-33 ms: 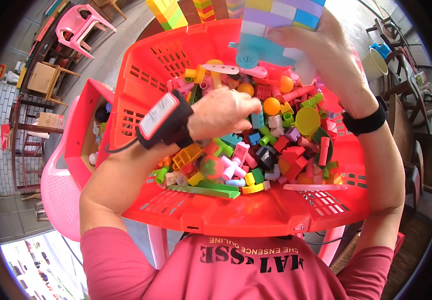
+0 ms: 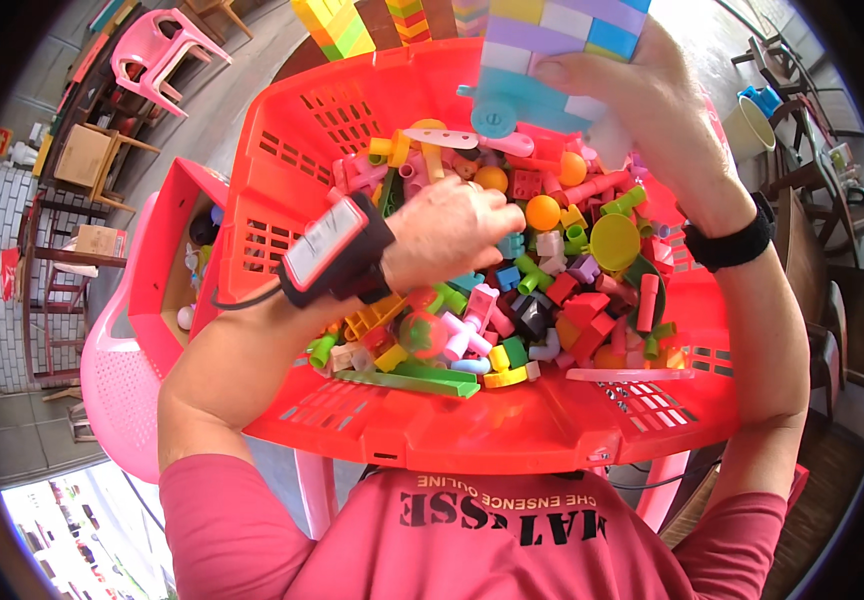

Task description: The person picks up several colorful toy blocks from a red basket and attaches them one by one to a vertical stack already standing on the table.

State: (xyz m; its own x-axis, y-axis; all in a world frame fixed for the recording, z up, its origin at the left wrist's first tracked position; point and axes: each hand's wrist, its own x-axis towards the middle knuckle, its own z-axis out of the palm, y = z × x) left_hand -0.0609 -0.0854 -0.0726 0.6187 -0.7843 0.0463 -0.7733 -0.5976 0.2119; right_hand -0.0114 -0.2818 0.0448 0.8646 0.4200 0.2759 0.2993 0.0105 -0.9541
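In my right hand (image 2: 642,110), a block build (image 2: 552,60) of white, lilac, blue and yellow bricks is gripped above the basket's far right side. Its pale teal base carries a round wheel. My left hand (image 2: 457,228) reaches over the pile of loose toy bricks (image 2: 542,300), back of the hand up and fingers curled. Just below its fingertips lies a teal brick (image 2: 510,246); whether the fingers touch it, or what they hold, is hidden. An orange ball (image 2: 543,212) rests right beside these fingers.
The red plastic basket (image 2: 342,415) with slotted walls surrounds the pile. A red box (image 2: 172,260) of small items sits on a pink chair (image 2: 112,380) at left. Beyond the far rim stand stacked brick towers (image 2: 337,28). Flat green strips (image 2: 417,380) lie near the front.
My left hand has shifted slightly right, its wrist turning a little. The teal brick under its fingertips sits a bit lower and looks tilted. My right hand and the build have stayed put.
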